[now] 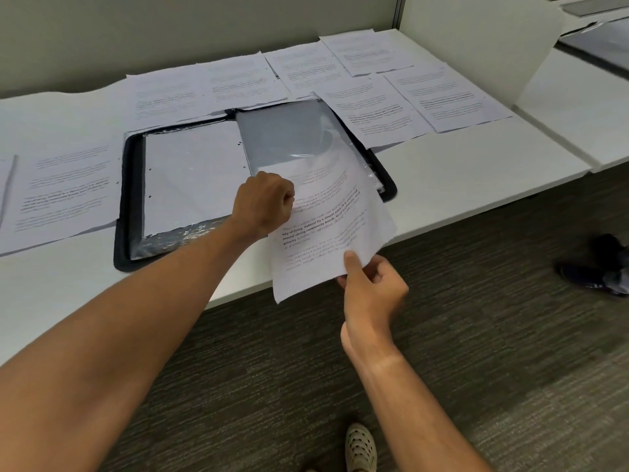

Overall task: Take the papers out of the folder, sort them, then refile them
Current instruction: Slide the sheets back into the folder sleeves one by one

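A black zip folder point(127, 199) lies open on the white table point(459, 172), with clear plastic sleeves inside. My right hand point(371, 287) pinches the lower edge of a printed paper point(326, 233), thumb on top. The sheet's upper part sits partly inside a clear sleeve point(299, 134) on the folder's right half. My left hand point(263, 202) is curled at the sheet's left edge by the sleeve's opening; what its fingers hold is hidden. Several other printed papers point(374, 107) lie spread on the table around the folder.
More sheets lie at the far left point(64, 195) and behind the folder point(190, 86). A grey partition wall point(170, 25) backs the table. A second desk point(578, 107) adjoins on the right. Dark carpet, my shoe point(360, 447) and a dark bag point(606, 264) are below.
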`<action>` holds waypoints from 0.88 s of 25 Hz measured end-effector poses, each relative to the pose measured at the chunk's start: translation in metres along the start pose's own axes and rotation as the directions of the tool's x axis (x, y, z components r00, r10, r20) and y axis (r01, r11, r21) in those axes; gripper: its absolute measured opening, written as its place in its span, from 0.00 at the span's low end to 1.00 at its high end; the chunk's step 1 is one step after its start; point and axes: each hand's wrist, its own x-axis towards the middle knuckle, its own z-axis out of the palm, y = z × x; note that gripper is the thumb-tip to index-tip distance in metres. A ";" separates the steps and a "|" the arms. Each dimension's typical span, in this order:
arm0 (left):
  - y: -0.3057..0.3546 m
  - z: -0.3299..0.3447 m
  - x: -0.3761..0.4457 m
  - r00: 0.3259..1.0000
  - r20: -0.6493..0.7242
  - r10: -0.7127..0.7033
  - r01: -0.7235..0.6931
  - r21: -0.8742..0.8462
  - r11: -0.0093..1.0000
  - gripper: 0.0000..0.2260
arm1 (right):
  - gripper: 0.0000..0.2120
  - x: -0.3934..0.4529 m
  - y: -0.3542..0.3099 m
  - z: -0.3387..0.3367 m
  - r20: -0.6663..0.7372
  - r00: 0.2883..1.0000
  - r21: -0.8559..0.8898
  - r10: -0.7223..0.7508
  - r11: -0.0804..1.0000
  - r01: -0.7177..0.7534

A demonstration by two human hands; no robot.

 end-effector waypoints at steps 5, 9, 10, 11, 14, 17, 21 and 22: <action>0.011 0.001 -0.001 0.997 0.062 -0.055 0.055 -0.003 0.998 0.07 | 0.08 -0.008 0.012 -0.024 0.047 0.999 0.023 0.008 1.000 -0.009; 0.024 0.004 0.011 0.997 0.052 -0.052 0.052 0.010 0.999 0.08 | 0.09 -0.001 0.011 -0.021 0.079 0.993 0.066 0.083 0.994 -0.088; 0.028 0.005 0.013 0.998 0.037 -0.041 0.041 0.009 0.999 0.08 | 0.09 0.000 0.010 -0.020 0.104 0.989 0.083 0.102 0.990 -0.111; 0.031 0.006 0.015 0.999 0.025 -0.029 0.029 0.012 1.000 0.08 | 0.10 0.000 0.009 -0.019 0.135 0.984 0.098 0.119 0.986 -0.133; 0.035 0.006 0.019 1.000 0.006 -0.004 0.003 0.048 0.999 0.07 | 0.13 0.006 0.009 -0.010 0.172 0.970 0.081 0.169 0.979 -0.185; 0.036 0.005 0.019 1.000 0.009 0.012 -0.012 0.072 0.997 0.08 | 0.20 0.020 0.005 0.004 0.196 0.952 0.033 0.233 0.969 -0.244; 0.037 0.004 0.019 0.999 0.023 0.026 -0.028 0.091 0.995 0.08 | 0.25 0.043 0.004 0.004 0.163 0.964 0.030 0.211 0.975 -0.218; 0.037 0.004 0.019 0.999 0.023 0.023 -0.025 0.098 0.995 0.08 | 0.25 0.049 0.004 0.007 0.188 0.962 -0.015 0.197 0.980 -0.197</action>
